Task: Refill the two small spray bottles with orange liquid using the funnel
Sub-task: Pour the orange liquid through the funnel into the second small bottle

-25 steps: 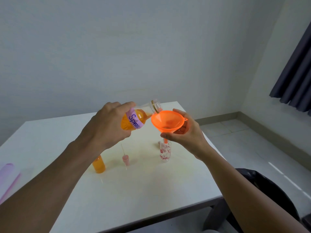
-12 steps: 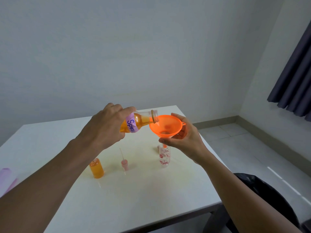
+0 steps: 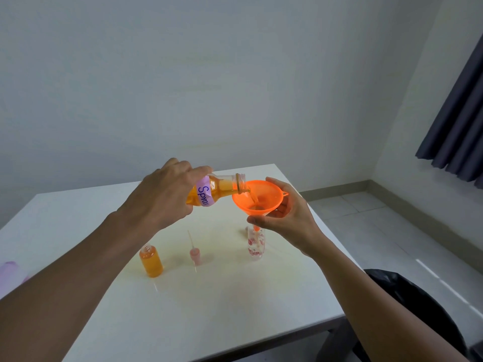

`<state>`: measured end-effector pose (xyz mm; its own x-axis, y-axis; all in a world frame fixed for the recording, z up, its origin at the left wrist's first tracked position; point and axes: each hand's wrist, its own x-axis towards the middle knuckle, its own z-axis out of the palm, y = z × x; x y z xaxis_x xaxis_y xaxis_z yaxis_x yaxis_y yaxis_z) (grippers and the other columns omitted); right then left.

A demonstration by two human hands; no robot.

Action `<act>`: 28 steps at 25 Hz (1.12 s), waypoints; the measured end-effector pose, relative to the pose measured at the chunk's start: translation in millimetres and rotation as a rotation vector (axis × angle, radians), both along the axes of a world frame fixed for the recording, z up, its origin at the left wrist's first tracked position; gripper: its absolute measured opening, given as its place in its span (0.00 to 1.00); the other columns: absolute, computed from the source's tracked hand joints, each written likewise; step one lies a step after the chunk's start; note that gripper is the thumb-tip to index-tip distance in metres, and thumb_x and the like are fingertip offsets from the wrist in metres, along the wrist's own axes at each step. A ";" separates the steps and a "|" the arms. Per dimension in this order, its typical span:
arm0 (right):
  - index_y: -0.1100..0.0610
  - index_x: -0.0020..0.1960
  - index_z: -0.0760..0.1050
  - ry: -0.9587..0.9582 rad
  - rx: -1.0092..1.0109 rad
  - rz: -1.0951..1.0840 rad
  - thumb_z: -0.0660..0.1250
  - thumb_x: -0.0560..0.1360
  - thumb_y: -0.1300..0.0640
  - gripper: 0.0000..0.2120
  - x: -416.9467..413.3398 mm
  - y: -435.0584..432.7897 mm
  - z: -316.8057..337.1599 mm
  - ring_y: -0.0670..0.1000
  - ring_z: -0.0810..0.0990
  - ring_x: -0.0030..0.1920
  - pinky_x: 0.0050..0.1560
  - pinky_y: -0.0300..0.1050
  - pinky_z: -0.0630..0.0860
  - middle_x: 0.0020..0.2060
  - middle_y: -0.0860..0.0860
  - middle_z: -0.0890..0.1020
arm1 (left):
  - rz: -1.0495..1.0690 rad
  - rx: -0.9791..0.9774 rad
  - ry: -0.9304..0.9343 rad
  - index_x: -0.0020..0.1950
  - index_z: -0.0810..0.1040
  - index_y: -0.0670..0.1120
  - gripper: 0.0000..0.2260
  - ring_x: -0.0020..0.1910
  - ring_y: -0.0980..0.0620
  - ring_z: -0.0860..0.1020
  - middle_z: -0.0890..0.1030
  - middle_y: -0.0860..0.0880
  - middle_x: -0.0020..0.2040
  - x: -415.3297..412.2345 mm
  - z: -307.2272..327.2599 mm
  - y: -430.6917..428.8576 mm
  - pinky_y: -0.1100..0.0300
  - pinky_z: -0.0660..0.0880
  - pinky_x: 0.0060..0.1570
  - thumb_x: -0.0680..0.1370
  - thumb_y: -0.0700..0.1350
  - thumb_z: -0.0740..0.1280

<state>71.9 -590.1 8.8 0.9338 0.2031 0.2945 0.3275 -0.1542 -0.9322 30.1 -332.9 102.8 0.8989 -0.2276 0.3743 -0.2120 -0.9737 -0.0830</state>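
Note:
My left hand (image 3: 162, 202) grips a clear supply bottle (image 3: 218, 188) with a purple label, tipped to the right so that orange liquid runs from its mouth into the orange funnel (image 3: 257, 201). My right hand (image 3: 286, 218) holds the funnel by its cone. The funnel's spout sits in the neck of a small clear flowered spray bottle (image 3: 256, 242) standing on the white table (image 3: 235, 296). A second small bottle (image 3: 151, 261), uncapped and full of orange liquid, stands at the left. A pink spray pump (image 3: 195, 254) with its tube stands between the two.
A pale purple object (image 3: 10, 270) lies at the table's left edge. A dark chair or bag (image 3: 407, 299) is beside the table's near right corner. Dark curtains (image 3: 460, 126) hang at the right wall. The table's right edge runs close to the flowered bottle.
The supply bottle has tipped further down onto the funnel's rim, and orange liquid now streams into the funnel. My right hand has kept the funnel over the flowered bottle.

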 end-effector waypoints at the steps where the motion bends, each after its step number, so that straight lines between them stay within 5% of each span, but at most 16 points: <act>1: 0.47 0.73 0.68 0.001 0.000 0.000 0.86 0.60 0.55 0.47 0.5 0.1 -0.1 0.49 0.86 0.55 0.56 0.53 0.84 0.60 0.48 0.81 | -0.003 -0.002 -0.004 0.72 0.68 0.55 0.33 0.56 0.47 0.71 0.76 0.49 0.53 0.4 0.1 0.3 0.57 0.68 0.39 0.69 0.39 0.72; 28: 0.49 0.74 0.67 -0.024 -0.005 0.003 0.85 0.62 0.58 0.45 -3.4 5.7 4.1 0.38 0.83 0.52 0.50 0.40 0.83 0.56 0.40 0.79 | 0.021 0.011 0.011 0.71 0.68 0.56 0.32 0.57 0.47 0.71 0.76 0.48 0.54 -0.9 3.6 2.4 0.56 0.70 0.39 0.70 0.39 0.71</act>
